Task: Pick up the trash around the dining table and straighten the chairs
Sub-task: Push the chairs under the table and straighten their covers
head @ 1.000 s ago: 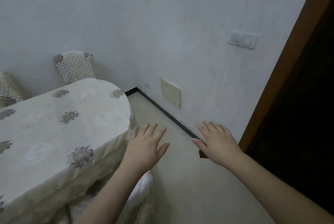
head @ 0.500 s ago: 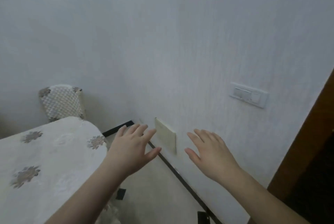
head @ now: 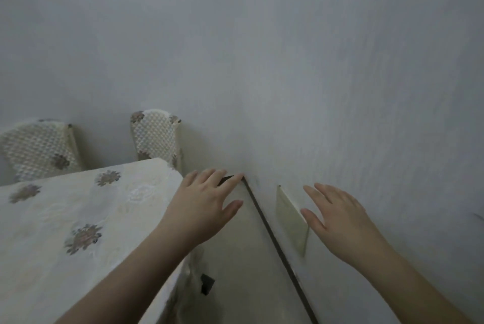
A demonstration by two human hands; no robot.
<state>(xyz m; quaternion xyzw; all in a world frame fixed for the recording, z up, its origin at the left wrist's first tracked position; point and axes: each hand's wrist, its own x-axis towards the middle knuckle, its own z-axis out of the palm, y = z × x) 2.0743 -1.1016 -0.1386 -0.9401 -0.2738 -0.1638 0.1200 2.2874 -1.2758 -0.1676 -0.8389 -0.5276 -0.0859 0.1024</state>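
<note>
- Head view: I have my left hand (head: 207, 208) and right hand (head: 340, 221) both held out in front of me, fingers straight and loosely spread, holding nothing.
- The left hand hangs over the far corner of the cloth-covered surface (head: 78, 219); the right one is out beside the wall (head: 340, 88), just past a pale wall plate (head: 290, 216).
- Two chairs stand at the far side: the left chair (head: 39, 151) and the right chair (head: 157, 137), the latter close to the corner of the room.
- On the floor (head: 243, 258), by the hem of the tablecloth, lies a small dark scrap (head: 207, 283); I take it for trash, though I cannot tell what it is.
- Risks, as I judge them: the scrap sits low and close to the cloth, so I could overlook it or snag the cloth while reaching down.
- The gap between surface and wall is narrow; shifting the right chair could knock it against the wall.
</note>
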